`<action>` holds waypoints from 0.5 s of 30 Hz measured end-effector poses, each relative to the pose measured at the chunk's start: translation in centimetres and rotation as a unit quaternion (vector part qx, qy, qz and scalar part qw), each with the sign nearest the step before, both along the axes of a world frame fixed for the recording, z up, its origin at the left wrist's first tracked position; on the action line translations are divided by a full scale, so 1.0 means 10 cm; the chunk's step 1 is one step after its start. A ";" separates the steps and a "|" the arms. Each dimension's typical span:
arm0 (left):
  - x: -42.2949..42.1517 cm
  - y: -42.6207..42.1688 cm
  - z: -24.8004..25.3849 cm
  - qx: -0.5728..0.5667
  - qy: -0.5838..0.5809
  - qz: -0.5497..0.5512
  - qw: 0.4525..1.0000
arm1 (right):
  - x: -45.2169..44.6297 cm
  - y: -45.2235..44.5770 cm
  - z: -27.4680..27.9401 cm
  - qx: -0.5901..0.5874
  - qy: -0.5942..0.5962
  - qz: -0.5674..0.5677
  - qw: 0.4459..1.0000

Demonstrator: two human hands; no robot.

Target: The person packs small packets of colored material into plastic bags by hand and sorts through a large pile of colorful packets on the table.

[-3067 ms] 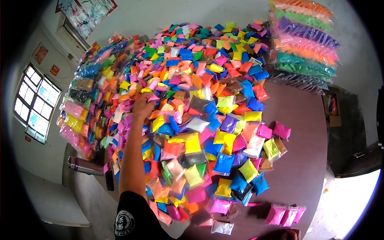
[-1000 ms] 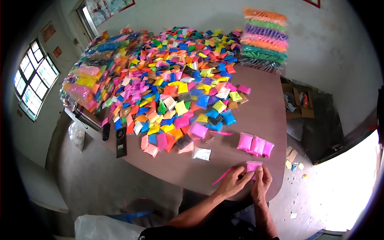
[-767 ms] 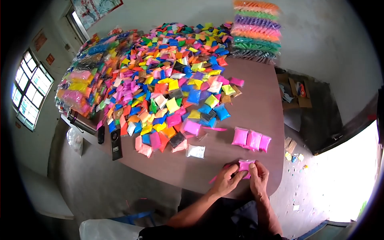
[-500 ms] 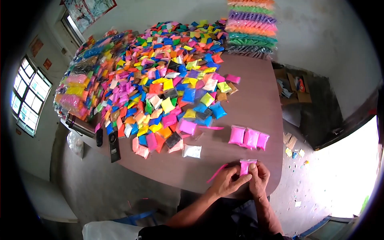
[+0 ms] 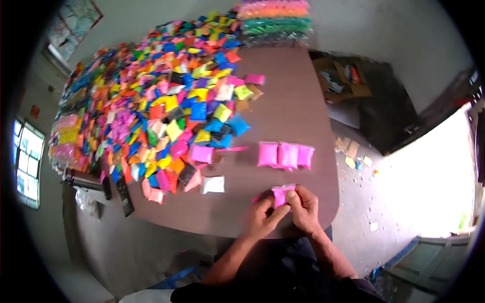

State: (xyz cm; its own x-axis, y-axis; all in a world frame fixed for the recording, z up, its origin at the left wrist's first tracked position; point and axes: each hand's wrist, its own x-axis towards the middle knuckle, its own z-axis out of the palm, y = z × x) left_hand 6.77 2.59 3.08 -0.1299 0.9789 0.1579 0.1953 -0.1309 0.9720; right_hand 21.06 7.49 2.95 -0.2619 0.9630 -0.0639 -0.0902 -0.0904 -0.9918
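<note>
A small clear packet of pink filling is held up between my two hands over the table's near edge. My left hand has its fingers closed on the left side of it, thumb pointing across. From the right, my right hand pinches the same packet, its thumb pressed on the front. A blurred bit of pink shows beside my left fingers; what it is I cannot tell. Just beyond the hands lie three similar pink packets in a row, edges overlapping. A white packet rests to their left.
A big heap of multicoloured packets covers the left of the brown table. Bundled bags are stacked at the back. Dark objects lie at the left edge. An open carton stands beyond the table's right side.
The camera view has turned, so the table and heap appear farther left and higher. Both hands keep hold of the pink packet. The pink strip by my left hand now shows less.
</note>
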 end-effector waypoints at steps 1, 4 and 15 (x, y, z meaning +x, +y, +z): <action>-0.01 0.00 0.03 -0.018 -0.025 0.000 1.000 | 0.00 -0.01 0.00 -0.005 0.012 -0.002 1.000; 0.03 0.04 0.03 -0.071 -0.160 0.031 0.984 | -0.01 -0.01 0.01 0.032 0.029 0.000 0.999; 0.03 0.03 0.05 -0.009 -0.046 0.067 0.997 | -0.04 0.00 0.11 0.030 -0.013 0.005 0.999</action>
State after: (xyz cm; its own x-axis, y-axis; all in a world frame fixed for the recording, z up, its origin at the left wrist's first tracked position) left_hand 7.06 2.88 3.62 -0.2734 0.9541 0.1224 0.1204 -0.0923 0.9884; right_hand 20.69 7.52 4.08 -0.2715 0.9624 -0.0127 -0.0642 -0.0313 -0.9974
